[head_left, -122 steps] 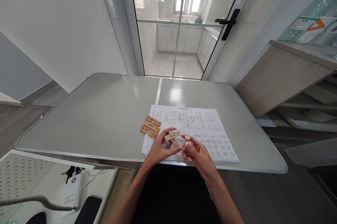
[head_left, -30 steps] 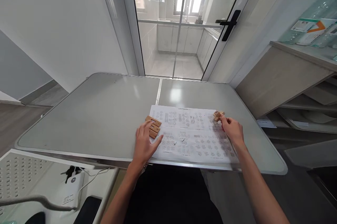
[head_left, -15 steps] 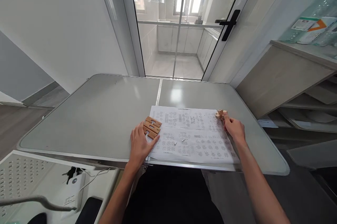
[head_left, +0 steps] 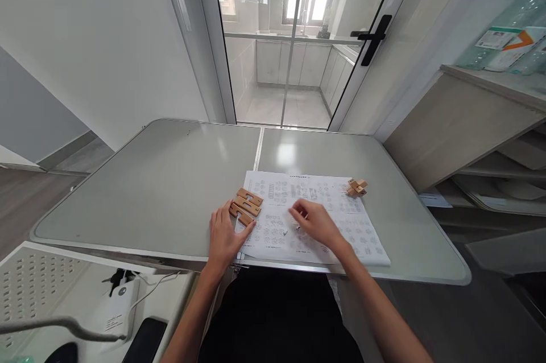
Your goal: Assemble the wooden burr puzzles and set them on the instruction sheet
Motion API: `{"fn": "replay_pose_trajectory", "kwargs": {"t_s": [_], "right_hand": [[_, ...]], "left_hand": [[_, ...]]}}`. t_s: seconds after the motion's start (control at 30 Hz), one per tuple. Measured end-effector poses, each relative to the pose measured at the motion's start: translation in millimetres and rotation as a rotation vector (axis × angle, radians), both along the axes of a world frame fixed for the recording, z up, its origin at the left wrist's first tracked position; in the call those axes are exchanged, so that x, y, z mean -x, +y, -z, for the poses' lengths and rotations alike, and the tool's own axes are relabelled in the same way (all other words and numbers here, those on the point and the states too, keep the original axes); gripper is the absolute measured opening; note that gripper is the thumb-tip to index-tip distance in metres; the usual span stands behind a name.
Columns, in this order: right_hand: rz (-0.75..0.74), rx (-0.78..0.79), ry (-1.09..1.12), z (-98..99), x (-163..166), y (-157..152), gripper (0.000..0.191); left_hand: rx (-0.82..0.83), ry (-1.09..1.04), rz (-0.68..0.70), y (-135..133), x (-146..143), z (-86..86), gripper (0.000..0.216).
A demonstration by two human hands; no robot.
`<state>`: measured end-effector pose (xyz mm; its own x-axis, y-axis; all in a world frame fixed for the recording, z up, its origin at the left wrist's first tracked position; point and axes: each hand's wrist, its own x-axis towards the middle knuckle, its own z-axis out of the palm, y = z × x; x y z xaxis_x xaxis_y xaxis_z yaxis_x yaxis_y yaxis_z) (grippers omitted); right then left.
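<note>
My left hand [head_left: 223, 236] rests at the left edge of a printed sheet [head_left: 330, 240]. Its thumb and fingers grip the ends of the nearest notched wooden puzzle piece [head_left: 242, 214]. Beyond that lie a slotted wooden piece [head_left: 247, 206] and another notched wooden piece [head_left: 249, 197], side by side. My right hand [head_left: 316, 222] hovers over the middle of the sheet with loosely bent fingers, thumb apart from them and nothing visible between. At the sheet's far right corner stands a cluster of interlocked wooden puzzle pieces [head_left: 357, 187], touched by neither hand.
The sheet lies on a grey folding table [head_left: 191, 181] with a centre seam. Two small torn spots show near the sheet's middle. At lower left, a white cart holds a phone [head_left: 145, 340], a white power bank [head_left: 121, 309] and keys. A shelf unit [head_left: 473, 124] stands right.
My right hand has let go of the wooden cluster and moved left over the sheet. The nearest wooden piece has shifted slightly left under my left hand, and the pieces are spread a little.
</note>
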<state>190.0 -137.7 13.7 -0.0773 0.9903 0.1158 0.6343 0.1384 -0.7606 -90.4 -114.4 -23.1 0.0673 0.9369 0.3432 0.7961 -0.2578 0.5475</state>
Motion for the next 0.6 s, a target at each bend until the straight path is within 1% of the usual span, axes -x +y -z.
{"fn": "replay_pose_trajectory", "kwargs": {"t_s": [0.1, 0.17, 0.27, 0.37, 0.5, 0.6], "right_hand": [[-0.078, -0.034, -0.053, 1.5, 35.8, 7.6, 0.012], [-0.078, -0.042, -0.106, 2.0, 56.5, 13.3, 0.005], [-0.033, -0.031, -0.160, 1.4, 80.3, 21.9, 0.011], [-0.027, -0.008, -0.208, 0.1, 94.8, 28.9, 0.014], [-0.016, 0.017, -0.283, 1.2, 103.6, 34.5, 0.019], [-0.005, 0.034, -0.324, 4.0, 106.4, 36.2, 0.020]], "left_hand": [[-0.001, -0.024, 0.008, -0.4, 2.2, 1.1, 0.083], [-0.019, -0.030, 0.023, -0.7, 3.6, 2.5, 0.082], [-0.052, -0.030, 0.040, -0.8, 4.9, 4.9, 0.080], [-0.073, -0.028, 0.043, -0.5, 5.3, 6.6, 0.080], [-0.092, -0.022, 0.043, -0.3, 5.4, 7.1, 0.078], [-0.098, -0.022, 0.050, -0.4, 5.7, 7.3, 0.077]]}}
